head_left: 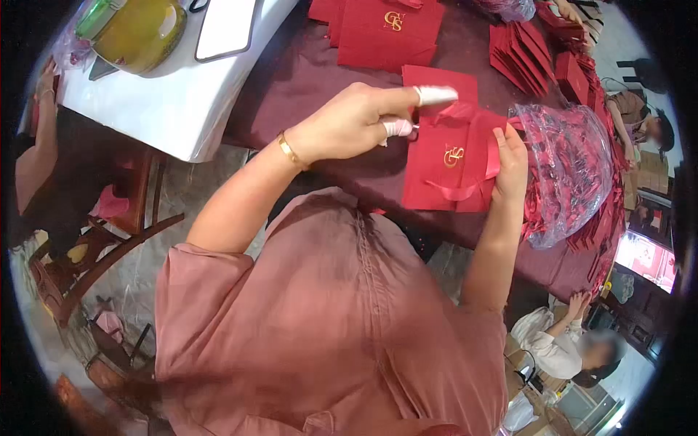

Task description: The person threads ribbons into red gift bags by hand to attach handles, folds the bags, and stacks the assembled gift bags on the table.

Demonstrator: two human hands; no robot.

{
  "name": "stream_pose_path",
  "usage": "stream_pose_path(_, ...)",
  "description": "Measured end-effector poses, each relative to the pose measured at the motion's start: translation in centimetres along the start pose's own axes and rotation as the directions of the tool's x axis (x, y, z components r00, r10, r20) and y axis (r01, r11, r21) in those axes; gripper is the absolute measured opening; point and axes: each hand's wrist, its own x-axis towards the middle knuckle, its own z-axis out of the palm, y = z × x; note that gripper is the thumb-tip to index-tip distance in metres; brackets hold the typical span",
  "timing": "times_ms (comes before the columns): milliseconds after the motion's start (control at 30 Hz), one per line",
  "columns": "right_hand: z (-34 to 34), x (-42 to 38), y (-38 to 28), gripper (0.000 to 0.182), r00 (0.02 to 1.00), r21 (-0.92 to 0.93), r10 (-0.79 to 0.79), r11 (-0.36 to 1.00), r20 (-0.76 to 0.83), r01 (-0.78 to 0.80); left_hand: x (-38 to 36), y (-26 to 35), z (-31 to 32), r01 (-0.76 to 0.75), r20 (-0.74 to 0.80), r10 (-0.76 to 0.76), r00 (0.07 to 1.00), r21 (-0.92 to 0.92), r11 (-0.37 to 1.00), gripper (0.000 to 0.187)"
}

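My red bag [429,163] sits between the two hands, long axis seemingly running away from the torso [327,305]. The right hand [512,163] is nearer — grasping its right edge. The left hand [352,120] is by the far left edge, thumb and forefinger parted — whether pinching anything, I can't tell. Rightward: a clear plastic bag [571,174].

A short-sleeved pink shirt [313,312], gold bracelet [288,151] and white finger wraps [438,95] are worn.

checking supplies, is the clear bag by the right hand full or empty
Not empty: the clear bag by the right hand bulges, red material showing through. Whether it's completely full, I cannot tell.
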Motion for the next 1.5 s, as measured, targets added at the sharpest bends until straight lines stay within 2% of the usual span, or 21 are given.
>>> stream_pose_path(33, -0.1, 0.1, 0.0, 0.025, 1.0, 0.0, -0.002, 1.0, 0.002, 0.002, -0.1, 0.1, 0.1, -0.041, -0.082, 0.04, 0.996, -0.01, 0.999, 0.034)
stream_pose_path(100, -0.2, 0.3, -0.1, 0.025, 0.996, -0.017, -0.04, 0.999, -0.078, 0.038, -0.2, 0.0, 0.8, -0.191, -0.327, 0.264, 0.908, 0.238, 0.952, 0.036)
stream_pose_path(133, -0.4, 0.3, 0.1, 0.025, 0.996, -0.018, -0.045, 0.999, -0.077, 0.044, -0.5, 0.3, 1.1, -0.177, -0.406, 0.315, 0.858, 0.341, 0.923, 0.037)
stream_pose_path(167, -0.5, 0.4, 0.5, 0.025, 0.994, 0.038, -0.043, 0.998, -0.099, 0.047, -0.7, 0.7, 1.2, -0.214, -0.362, 0.344, 0.867, 0.352, 0.911, 0.038)
stream_pose_path(233, -0.3, 0.4, 0.6, 0.025, 0.992, 0.094, -0.036, 0.994, -0.119, 0.048, -1.4, 0.2, 2.2, -0.188, -0.203, 0.261, 0.944, 0.321, 0.928, 0.04)
stream_pose_path(300, 0.5, 0.5, 0.6, 0.024, 0.983, -0.04, -0.11, 0.994, -0.148, 0.105, -1.6, 0.2, 2.8, -0.199, -0.199, 0.253, 0.947, 0.255, 0.946, 0.046)
stream_pose_path(400, 0.8, 0.3, 0.9, 0.022, 0.982, -0.046, -0.129, 0.991, -0.137, 0.123, -1.8, 0.3, 2.7, -0.136, -0.098, 0.145, 0.984, 0.1, 0.986, 0.063)
stream_pose_path(467, 1.2, 0.2, 0.9, 0.021, 0.981, -0.06, -0.118, 0.992, -0.157, 0.11, -1.5, 0.3, 2.4, -0.052, 0.012, 0.053, 0.999, -0.026, 0.998, 0.084)
stream_pose_path(500, 1.3, 0.2, 0.8, 0.02, 0.978, -0.074, -0.111, 0.992, -0.174, 0.1, -1.5, 0.5, 2.1, -0.024, 0.05, 0.024, 0.998, 0.0, 1.0, 0.079)
stream_pose_path(633, 1.4, 0.1, 0.8, 0.019, 0.984, -0.04, -0.097, 0.995, -0.152, 0.092, -1.5, 0.8, 2.2, 0.033, 0.069, -0.023, 0.997, -0.156, 0.987, 0.079)
stream_pose_path(800, 1.3, 0.3, 1.1, 0.019, 0.975, -0.18, -0.136, 0.978, -0.174, 0.104, -1.3, 0.5, 2.5, 0.149, 0.084, -0.13, 0.988, -0.296, 0.943, 0.084)
stream_pose_path(1033, 1.2, 0.5, 2.2, 0.018, 0.977, -0.191, -0.12, 0.978, -0.176, 0.086, -1.2, 0.8, 3.1, 0.149, 0.032, -0.145, 0.989, -0.196, 0.969, 0.091)
stream_pose_path(1100, 1.2, 0.3, 1.9, 0.019, 0.988, -0.196, -0.113, 0.976, -0.107, 0.091, -1.0, 0.2, 3.2, -0.039, 0.004, 0.039, 0.999, 0.176, 0.984, 0.09)
stream_pose_path(1133, 1.1, 0.2, 1.6, 0.019, 0.988, -0.196, -0.113, 0.976, -0.107, 0.09, -0.8, -0.4, 3.1, -0.239, -0.007, 0.277, 0.961, 0.486, 0.841, 0.082)
stream_pose_path(1167, 1.0, 0.2, 1.2, 0.02, 0.984, -0.257, -0.148, 0.959, -0.101, 0.118, -1.0, -0.5, 3.0, -0.237, -0.01, 0.276, 0.961, 0.487, 0.841, 0.082)
stream_pose_path(1233, 0.5, 0.4, 0.7, 0.02, 0.981, -0.273, -0.168, 0.952, -0.096, 0.136, -1.0, 0.5, 1.8, -0.234, 0.196, 0.132, 0.972, 0.715, 0.659, 0.069)
stream_pose_path(1300, 0.5, 0.2, 0.3, 0.021, 0.98, -0.243, -0.172, 0.959, -0.096, 0.144, -0.9, 1.0, 1.6, -0.221, 0.186, 0.124, 0.975, 0.71, 0.669, 0.062)
stream_pose_path(1367, 0.0, 0.0, 0.3, 0.022, 0.98, -0.214, -0.172, 0.966, -0.103, 0.147, -0.8, 0.7, 1.8, -0.127, -0.034, 0.157, 0.987, 0.434, 0.892, 0.053)
stream_pose_path(1400, -0.6, 0.0, 0.3, 0.023, 0.983, -0.207, -0.145, 0.971, -0.112, 0.12, -0.8, 0.5, 1.8, -0.129, -0.034, 0.16, 0.987, 0.436, 0.891, 0.053)
stream_pose_path(1467, -0.7, 0.0, 0.4, 0.024, 0.985, -0.198, -0.125, 0.975, -0.121, 0.099, -0.8, -0.3, 1.9, -0.08, -0.359, 0.055, 0.932, -0.056, 0.995, 0.044)
stream_pose_path(1500, 0.1, 0.0, 0.3, 0.024, 0.978, -0.174, -0.15, 0.977, -0.143, 0.124, -0.6, -1.3, 2.7, -0.021, -0.489, -0.018, 0.872, -0.074, 0.997, 0.04)
